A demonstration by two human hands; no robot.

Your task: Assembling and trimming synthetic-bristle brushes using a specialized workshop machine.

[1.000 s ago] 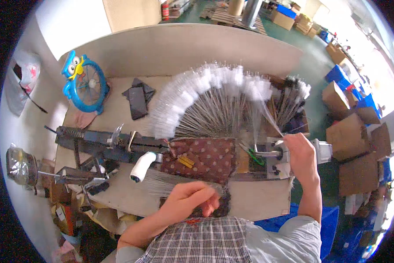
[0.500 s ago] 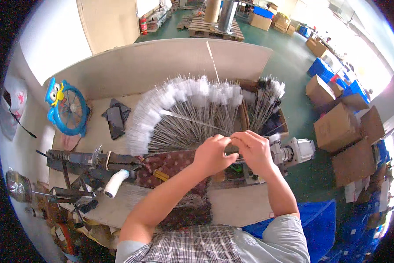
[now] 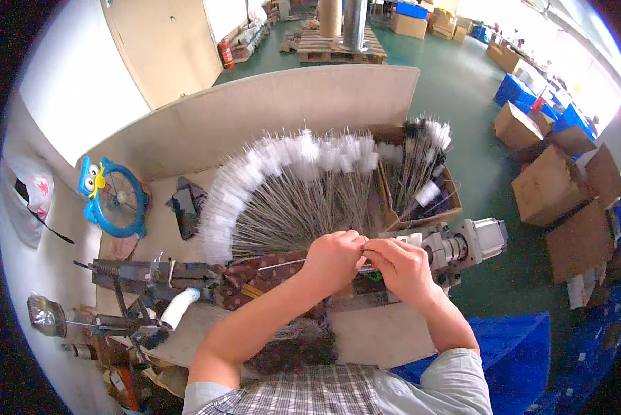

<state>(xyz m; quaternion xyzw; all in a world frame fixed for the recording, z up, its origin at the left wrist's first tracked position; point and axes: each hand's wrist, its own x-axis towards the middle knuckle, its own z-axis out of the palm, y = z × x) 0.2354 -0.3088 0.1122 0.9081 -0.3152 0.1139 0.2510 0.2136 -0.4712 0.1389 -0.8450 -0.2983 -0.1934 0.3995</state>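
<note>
My left hand (image 3: 334, 261) and my right hand (image 3: 398, 266) meet at the middle of the bench, their fingertips pinched together. A thin pale wire (image 3: 283, 264) runs leftward from my left hand, low over a brown patterned cloth (image 3: 236, 275); its end inside the fingers is hidden. What my right fingers pinch is too small to make out. Just beyond the hands, many wire-stemmed brushes (image 3: 289, 197) with white bristle ends lie fanned out. To the right of my right hand is a grey machine head with a round chuck (image 3: 454, 249).
Behind the right hand, a cardboard box (image 3: 410, 223) holds more brushes, some black. A dark clamp device (image 3: 155, 274) with a white-wrapped handle (image 3: 180, 308) stands left. A blue wheel-shaped toy (image 3: 117, 197) and a dark pouch (image 3: 186, 206) lie farther back. A blue bin (image 3: 511, 353) is near right.
Both hands have come down slightly toward me. The long pale strands that slanted up and away over the brushes are gone from there; one wire now lies low to the left.
</note>
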